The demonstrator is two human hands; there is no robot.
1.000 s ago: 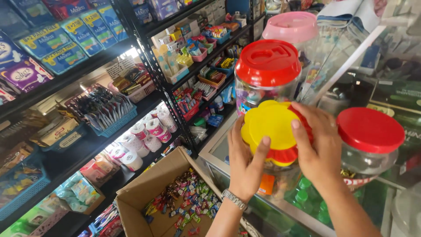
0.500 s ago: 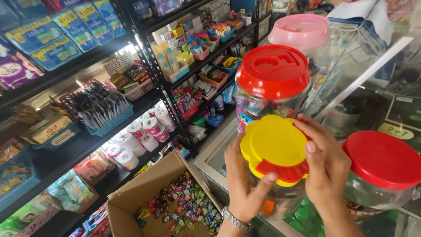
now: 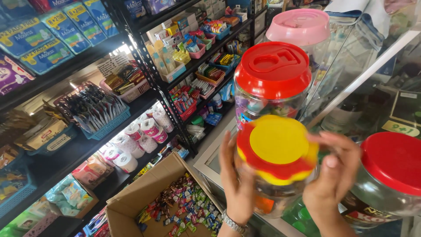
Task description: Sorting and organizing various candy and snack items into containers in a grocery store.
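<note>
So, a clear plastic jar (image 3: 267, 193) with a yellow-and-red lid (image 3: 277, 149) is being held in the lower middle of the frame, gripped from both sides. The left hand (image 3: 237, 184) is pressed flat against the jar's left wall with fingers pointing up, and the right hand (image 3: 335, 175) is wrapped around the right edge of the lid, fingers curled over the rim. Both hands are closed on it, no gap to be seen.

The jar is set on the glass bench (image 3: 210, 162), squeezed between a red-lidded jar (image 3: 272, 74) just behind it and another red-lidded jar (image 3: 390, 175) at the lower right. A pink-lidded jar (image 3: 298, 28) is seen further back, upper right.

Handling-wise, it's probably rigid but smooth plastic, so a bit slippery, and it's likely fairly heavy if packed with sweets. The body is best taken low with one hand while the scalloped lid edge is gripped with the other.

A cardboard box (image 3: 131, 197) of wrapped candies is seen at the lower left, below stocked shelves (image 3: 144, 87).
</note>
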